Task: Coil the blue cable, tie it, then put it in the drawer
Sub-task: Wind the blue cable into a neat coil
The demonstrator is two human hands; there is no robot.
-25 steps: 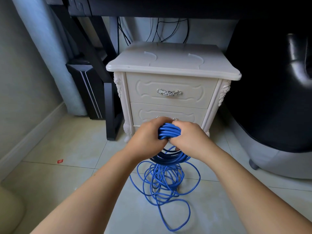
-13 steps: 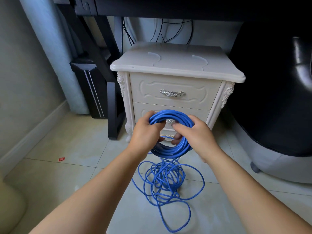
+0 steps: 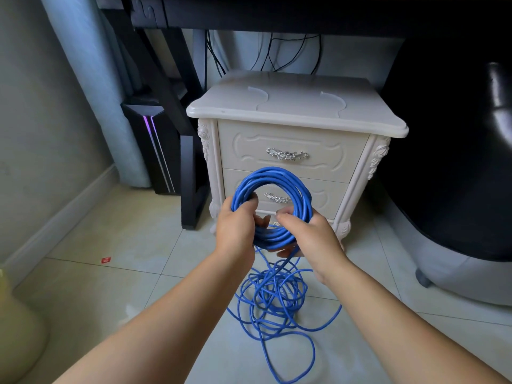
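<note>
A blue cable point(image 3: 277, 176) is partly wound into an upright ring of several turns, held in front of the cabinet. My left hand point(image 3: 235, 231) grips the ring's lower left side. My right hand point(image 3: 310, 234) holds its lower right side, fingers curled round the strands. The unwound length hangs from the ring and lies in a loose tangle on the floor point(image 3: 271, 297). Behind the ring stands a cream bedside cabinet point(image 3: 296, 106) with two drawers, the upper drawer point(image 3: 288, 139) and the lower drawer point(image 3: 327, 195), both closed.
A black desk leg point(image 3: 191, 167) and a computer tower point(image 3: 158, 145) stand left of the cabinet. A large black and grey rounded seat point(image 3: 457, 189) fills the right side. Black cords hang behind the cabinet. A small red scrap point(image 3: 105, 260) lies on the tiled floor.
The ring has turned from edge-on to facing me and has been raised. My hands have moved apart to its lower sides. The view has shifted slightly.
</note>
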